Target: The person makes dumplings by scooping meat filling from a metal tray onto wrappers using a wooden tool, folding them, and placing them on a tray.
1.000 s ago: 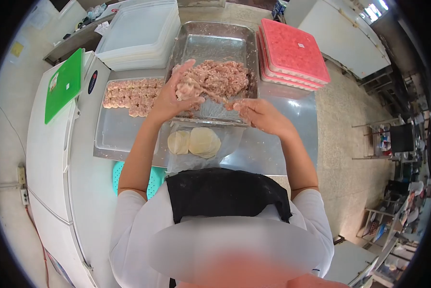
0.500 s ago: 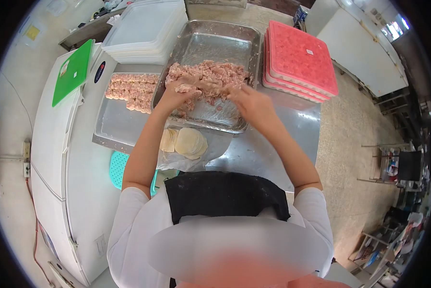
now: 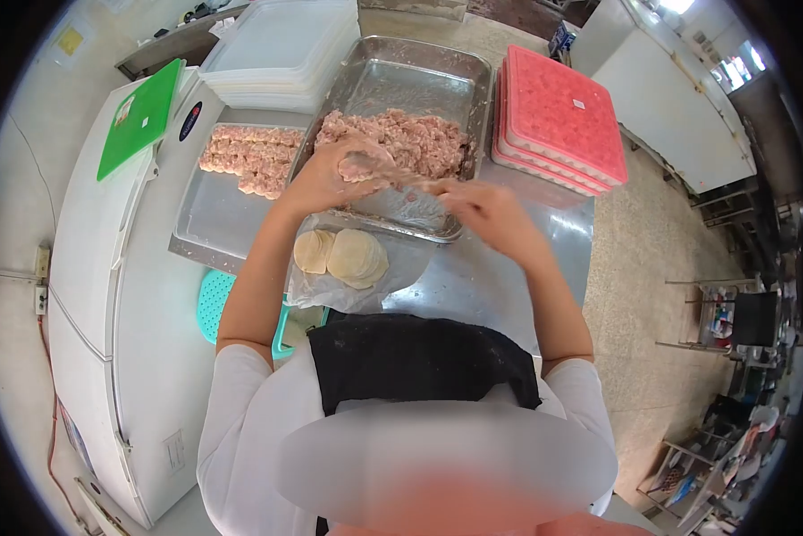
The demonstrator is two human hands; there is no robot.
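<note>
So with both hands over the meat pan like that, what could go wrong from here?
1. The meat pan sits partly on the lower tray, so pressing on its near edge could perhaps tip or slide it.
2. Filling may drop from the left hand or right hand onto the stacked wrappers just below.
3. The plastic sheet under the wrappers reaches the table edge and might slip off if snagged.
</note>
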